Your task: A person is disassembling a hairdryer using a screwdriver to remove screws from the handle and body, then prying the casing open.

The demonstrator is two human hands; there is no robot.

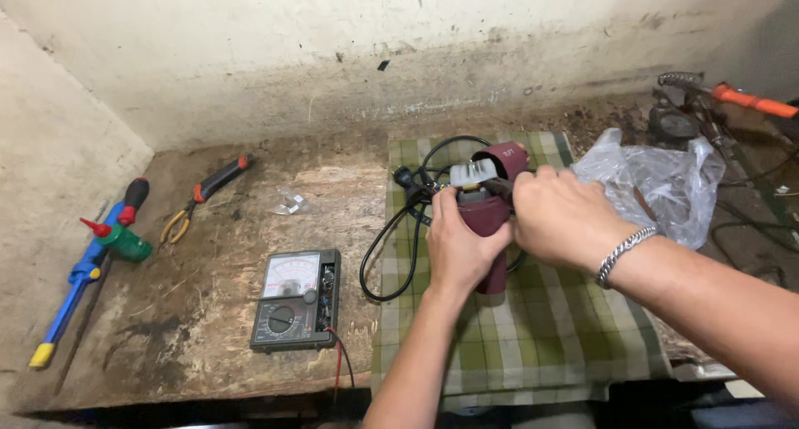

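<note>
My left hand (460, 247) grips the body of a maroon hair dryer (491, 215) that rests over a green checked cloth (533, 329). My right hand (559, 217) is closed on a thin dark tool (498, 188) whose tip reaches into the dryer's open top, beside a pale plastic part (473, 173). A silver bracelet circles my right wrist. The dryer's black cord (391, 246) loops to the left of my hands, with its plug lying near the cloth's far left corner.
An analog multimeter (296, 300) with a red lead lies left of the cloth. Pliers (204, 198), a red-handled screwdriver (131, 199) and a blue tool (75, 283) sit at far left. A clear plastic bag (657, 179) and an orange-handled soldering iron (745, 99) lie at the right.
</note>
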